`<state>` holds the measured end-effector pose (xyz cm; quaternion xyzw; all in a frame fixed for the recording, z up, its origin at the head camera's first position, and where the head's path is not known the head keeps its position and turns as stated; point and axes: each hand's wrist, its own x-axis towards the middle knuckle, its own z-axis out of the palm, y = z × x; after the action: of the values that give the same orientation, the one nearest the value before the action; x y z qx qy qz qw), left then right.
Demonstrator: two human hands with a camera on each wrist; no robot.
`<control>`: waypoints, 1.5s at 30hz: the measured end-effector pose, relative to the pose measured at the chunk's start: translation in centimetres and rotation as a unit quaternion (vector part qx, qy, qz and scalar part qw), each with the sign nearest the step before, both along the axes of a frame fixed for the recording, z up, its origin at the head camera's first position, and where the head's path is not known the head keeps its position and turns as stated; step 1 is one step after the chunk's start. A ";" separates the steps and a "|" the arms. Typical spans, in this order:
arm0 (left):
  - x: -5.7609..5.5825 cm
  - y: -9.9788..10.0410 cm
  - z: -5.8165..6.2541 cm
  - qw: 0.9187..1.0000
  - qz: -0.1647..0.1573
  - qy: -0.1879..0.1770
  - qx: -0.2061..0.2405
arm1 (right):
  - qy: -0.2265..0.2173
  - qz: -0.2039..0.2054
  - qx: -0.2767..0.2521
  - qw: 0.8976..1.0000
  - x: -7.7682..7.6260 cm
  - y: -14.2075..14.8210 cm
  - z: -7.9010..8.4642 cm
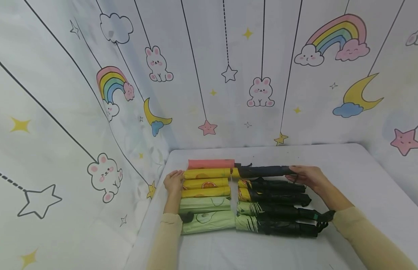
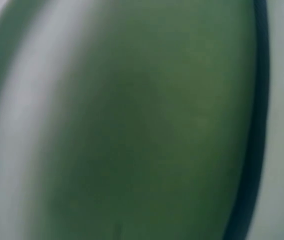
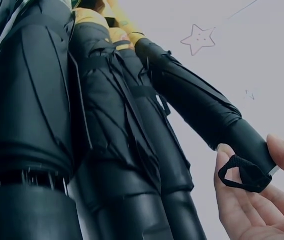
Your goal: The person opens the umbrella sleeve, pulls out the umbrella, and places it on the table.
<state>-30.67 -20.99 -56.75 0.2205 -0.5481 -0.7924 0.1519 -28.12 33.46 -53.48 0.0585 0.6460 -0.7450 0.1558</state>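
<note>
My right hand (image 1: pixel 308 176) pinches the handle end of a black folding umbrella (image 1: pixel 266 171) at the back of a row of umbrellas. In the right wrist view, my thumb and fingers hold the handle (image 3: pixel 254 145), and a small black strap loop (image 3: pixel 244 174) hangs over my fingers. My left hand (image 1: pixel 174 182) is at the left end of a yellow printed roll (image 1: pixel 207 173) in line with that umbrella, fingers touching its end. The left wrist view holds only a close, blurred green printed surface (image 2: pixel 151 115); my left hand is out of that view.
In front lie several black umbrellas (image 1: pixel 279 198) with yellow or green tips, beside yellow printed rolls (image 1: pixel 205 192) and pale green rolls (image 1: pixel 209 221). A red roll (image 1: pixel 210 164) lies behind. Everything rests on a white-covered table (image 1: pixel 360 161) before a printed curtain (image 1: pixel 202 93).
</note>
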 end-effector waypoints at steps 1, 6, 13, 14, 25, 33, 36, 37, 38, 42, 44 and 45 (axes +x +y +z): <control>0.0 0.0 0.0 1.000 0.001 0.000 0.002 | -0.002 0.002 0.005 1.000 0.0 0.2 -0.1; 0.0 -0.2 -0.1 1.000 0.004 0.000 0.010 | -0.010 0.000 0.015 1.000 -0.1 1.0 -0.5; -0.1 -0.4 -0.2 1.000 -0.002 -0.006 -0.002 | -0.005 0.012 0.047 0.999 -0.4 1.8 -1.2; -0.1 -0.4 -0.2 1.000 -0.003 -0.007 -0.002 | -0.005 0.015 0.055 0.998 -0.5 1.8 -1.2; 0.2 -0.5 0.1 1.000 -0.006 -0.014 -0.005 | 0.014 0.028 0.196 0.980 -1.2 2.9 -2.7; 0.3 -0.3 0.1 1.000 -0.008 -0.015 0.002 | 0.048 0.041 0.293 0.954 -1.4 3.1 -3.4; 0.3 -0.4 0.1 1.000 -0.008 -0.015 0.004 | 0.053 0.042 0.300 0.952 -1.3 3.0 -3.4; 0.3 -0.4 0.1 1.000 -0.008 -0.014 0.005 | 0.054 0.042 0.298 0.952 -1.2 3.0 -3.4; 0.2 -0.5 0.0 1.000 -0.007 -0.014 0.007 | 0.055 0.043 0.300 0.951 -1.2 3.0 -3.4; 0.3 -0.5 0.1 1.000 -0.013 -0.015 0.005 | 0.064 0.041 0.303 0.950 -1.1 3.0 -3.5; 0.3 -0.5 0.1 1.000 -0.017 -0.016 0.004 | 0.067 0.038 0.307 0.949 -1.1 2.9 -3.5; 0.4 -0.5 0.2 1.000 -0.019 -0.016 0.004 | 0.069 0.035 0.307 0.949 -1.0 2.9 -3.5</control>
<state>-30.31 -21.50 -56.59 0.2234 -0.5514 -0.7937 0.1269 -29.13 36.36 -56.97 0.0290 0.8543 -0.5069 0.1113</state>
